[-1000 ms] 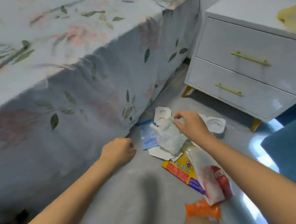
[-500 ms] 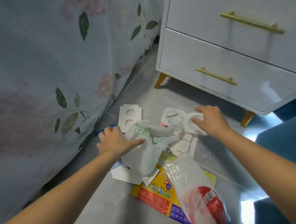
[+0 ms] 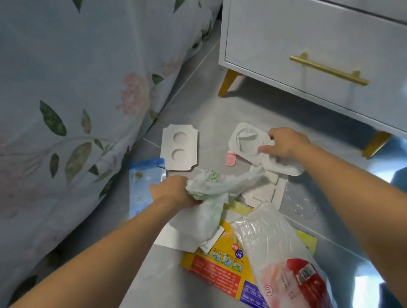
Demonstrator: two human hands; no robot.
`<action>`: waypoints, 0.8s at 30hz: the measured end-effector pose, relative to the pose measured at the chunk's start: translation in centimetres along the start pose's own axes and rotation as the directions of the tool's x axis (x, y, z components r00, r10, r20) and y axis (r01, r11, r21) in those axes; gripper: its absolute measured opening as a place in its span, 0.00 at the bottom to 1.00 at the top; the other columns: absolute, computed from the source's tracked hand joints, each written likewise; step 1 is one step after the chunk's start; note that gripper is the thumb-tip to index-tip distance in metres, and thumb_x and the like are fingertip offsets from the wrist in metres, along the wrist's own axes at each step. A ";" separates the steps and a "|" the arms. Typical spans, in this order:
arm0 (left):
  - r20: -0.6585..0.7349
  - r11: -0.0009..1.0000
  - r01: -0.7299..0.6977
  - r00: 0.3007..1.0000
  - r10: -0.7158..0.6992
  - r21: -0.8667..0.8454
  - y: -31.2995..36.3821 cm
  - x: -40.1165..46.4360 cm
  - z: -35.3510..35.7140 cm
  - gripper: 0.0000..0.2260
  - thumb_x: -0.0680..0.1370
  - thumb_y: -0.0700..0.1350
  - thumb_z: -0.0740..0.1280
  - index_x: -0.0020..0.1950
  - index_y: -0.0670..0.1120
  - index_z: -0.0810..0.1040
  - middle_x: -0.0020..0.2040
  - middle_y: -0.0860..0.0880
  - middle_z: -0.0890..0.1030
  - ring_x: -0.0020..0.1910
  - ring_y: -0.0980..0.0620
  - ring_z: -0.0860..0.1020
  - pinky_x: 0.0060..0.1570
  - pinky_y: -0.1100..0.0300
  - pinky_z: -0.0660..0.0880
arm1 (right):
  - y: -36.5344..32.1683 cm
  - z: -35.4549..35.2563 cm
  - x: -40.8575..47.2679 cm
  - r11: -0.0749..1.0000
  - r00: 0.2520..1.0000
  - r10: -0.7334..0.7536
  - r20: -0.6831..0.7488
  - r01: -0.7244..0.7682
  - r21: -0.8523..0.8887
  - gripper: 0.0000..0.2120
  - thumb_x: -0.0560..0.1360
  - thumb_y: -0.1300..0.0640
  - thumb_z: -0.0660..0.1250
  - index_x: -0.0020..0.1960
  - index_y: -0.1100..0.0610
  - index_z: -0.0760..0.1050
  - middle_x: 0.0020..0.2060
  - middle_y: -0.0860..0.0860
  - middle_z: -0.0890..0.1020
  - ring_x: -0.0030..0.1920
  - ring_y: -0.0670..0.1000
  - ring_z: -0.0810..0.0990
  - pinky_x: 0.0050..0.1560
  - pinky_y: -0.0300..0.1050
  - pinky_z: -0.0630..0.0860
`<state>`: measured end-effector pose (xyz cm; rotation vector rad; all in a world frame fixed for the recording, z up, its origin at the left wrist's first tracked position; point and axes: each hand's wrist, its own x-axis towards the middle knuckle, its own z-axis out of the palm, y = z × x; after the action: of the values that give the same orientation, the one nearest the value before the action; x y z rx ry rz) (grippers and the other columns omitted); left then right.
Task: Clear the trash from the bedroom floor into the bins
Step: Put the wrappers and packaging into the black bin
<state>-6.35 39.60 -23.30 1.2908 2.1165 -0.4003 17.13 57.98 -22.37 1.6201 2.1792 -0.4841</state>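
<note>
Left hand (image 3: 173, 191): fingers closed around a crumpled white plastic bag (image 3: 210, 201) on the floor (image 3: 194, 92), beside the bedspread (image 3: 63, 103).
Right hand (image 3: 283, 144): fingers clamped on a white moulded tray (image 3: 247, 141), near the nightstand (image 3: 310, 40).
Cardboard insert (image 3: 179, 150): flat, just beyond the left hand.
Yellow box (image 3: 221, 269): flattened, under a clear wrapper (image 3: 275, 251).
Blue pouch (image 3: 142, 181): at the bedspread's edge.

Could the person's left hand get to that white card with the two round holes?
Probably yes. The card lies flat and uncovered on the floor, just beyond the left hand, with nothing between them. But that hand is already gripping the white plastic bag, so it would have to grab both or let go first.
</note>
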 end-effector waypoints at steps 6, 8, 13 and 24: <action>0.049 0.982 -0.114 0.991 0.122 -0.149 -0.2 -0.5 -1.4 0.26 0.65 0.67 0.71 0.55 0.51 0.78 0.52 0.50 0.82 0.49 0.48 0.78 0.49 0.56 0.76 | 0.2 -1.2 -1.0 0.986 0.997 -0.069 -0.016 0.071 0.153 0.19 0.77 0.41 0.62 0.35 0.51 0.61 0.41 0.54 0.74 0.42 0.57 0.72 0.41 0.47 0.67; 0.018 0.963 -0.174 0.983 0.181 -0.206 -0.5 -1.9 -2.9 0.23 0.67 0.64 0.72 0.55 0.52 0.79 0.50 0.51 0.81 0.47 0.49 0.78 0.44 0.58 0.75 | -0.1 -1.9 -2.1 0.973 0.994 -0.103 -0.041 0.109 0.205 0.18 0.77 0.42 0.61 0.35 0.50 0.61 0.38 0.52 0.73 0.41 0.57 0.72 0.40 0.47 0.66; 0.011 0.904 -0.168 0.982 0.188 -0.394 -3.7 -6.5 -7.4 0.10 0.69 0.59 0.72 0.46 0.60 0.75 0.45 0.56 0.78 0.48 0.53 0.77 0.40 0.63 0.70 | -1.1 -4.2 -5.8 0.912 0.980 -0.169 -0.109 0.197 0.359 0.18 0.75 0.43 0.65 0.38 0.56 0.66 0.34 0.51 0.72 0.35 0.52 0.70 0.33 0.46 0.62; -0.080 0.887 -0.069 0.996 0.036 -0.457 -17.5 -23.0 -11.4 0.08 0.68 0.58 0.74 0.44 0.61 0.78 0.48 0.54 0.80 0.50 0.52 0.79 0.45 0.61 0.72 | -15.1 -7.9 -20.7 0.699 0.853 -0.504 -0.137 0.496 0.515 0.11 0.76 0.47 0.66 0.39 0.53 0.73 0.33 0.45 0.75 0.33 0.43 0.72 0.36 0.39 0.68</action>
<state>-18.10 21.61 -0.80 1.0861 2.0595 0.1720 7.29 40.51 -4.59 1.1901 2.6257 -1.3720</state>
